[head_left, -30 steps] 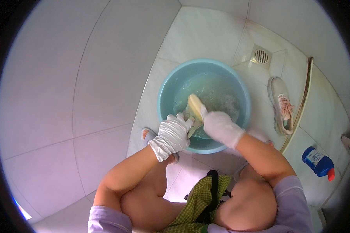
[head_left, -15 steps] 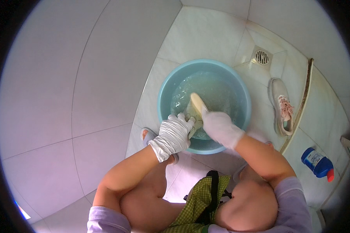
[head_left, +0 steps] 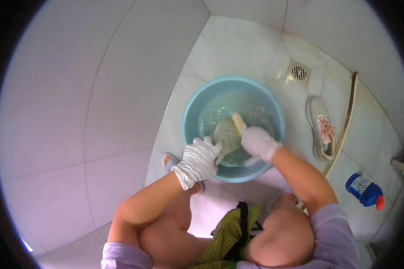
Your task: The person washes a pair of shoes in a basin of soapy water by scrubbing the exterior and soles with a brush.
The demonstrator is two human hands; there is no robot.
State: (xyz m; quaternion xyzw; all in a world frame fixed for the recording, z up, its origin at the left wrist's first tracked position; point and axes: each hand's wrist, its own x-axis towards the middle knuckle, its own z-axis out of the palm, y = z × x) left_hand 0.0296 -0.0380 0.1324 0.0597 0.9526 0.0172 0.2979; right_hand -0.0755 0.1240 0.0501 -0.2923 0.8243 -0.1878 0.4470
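The person squats over a light blue basin point(head_left: 189, 125), both forearms reaching forward from the lower edge and both hands in white gloves. The left hand point(head_left: 199, 158) curls over the basin's near rim, its fingers closed around the heel end of a shoe point(head_left: 224, 136). The right hand point(head_left: 258, 142) is fisted around a pale yellow brush point(head_left: 238, 122) whose tip rests against the shoe's sole.

The shoe is held inside the basin, just above the soapy water, with its grooved sole turned up. Its long axis slants from the left hand at lower left up toward the far right.

The basin stands on a white tiled floor point(head_left: 238, 49) in the corner of a white tiled room. A floor drain point(head_left: 299, 72) lies beyond it, a second pale sneaker with pink laces point(head_left: 321, 127) lies to its right, and a blue bottle with a red cap point(head_left: 364, 190) lies farther right.
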